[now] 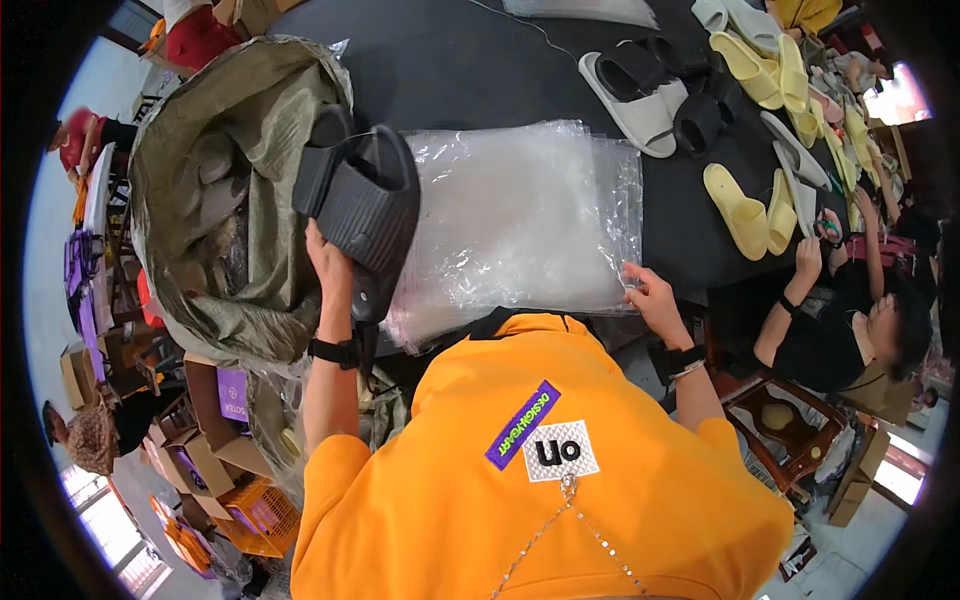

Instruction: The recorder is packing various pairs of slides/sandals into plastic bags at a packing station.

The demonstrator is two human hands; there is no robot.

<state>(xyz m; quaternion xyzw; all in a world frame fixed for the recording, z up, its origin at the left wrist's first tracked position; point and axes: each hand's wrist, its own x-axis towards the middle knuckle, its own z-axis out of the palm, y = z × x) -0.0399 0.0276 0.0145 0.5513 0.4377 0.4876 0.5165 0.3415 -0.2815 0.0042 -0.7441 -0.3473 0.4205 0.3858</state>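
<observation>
A pair of black slide sandals (372,205) is gripped in my left hand (328,262), fingers under the ridged strap side, held over the left edge of a stack of clear plastic bags (510,215). My right hand (655,300) is at the stack's near right corner, its thumb and fingers at the edge of the bags. Whether it pinches a bag edge is too fine to make out for sure, but the fingers look slightly apart. Left of the sandals stands a large olive woven sack (165,215), its mouth wide, with grey sandals (215,165) inside.
The dark table (450,70) carries grey and black slides (640,105), and yellow slides (738,210) to the right. A co-worker in black (830,335) sits at the right edge. Cardboard boxes (195,455) and an orange crate (258,515) stand lower left.
</observation>
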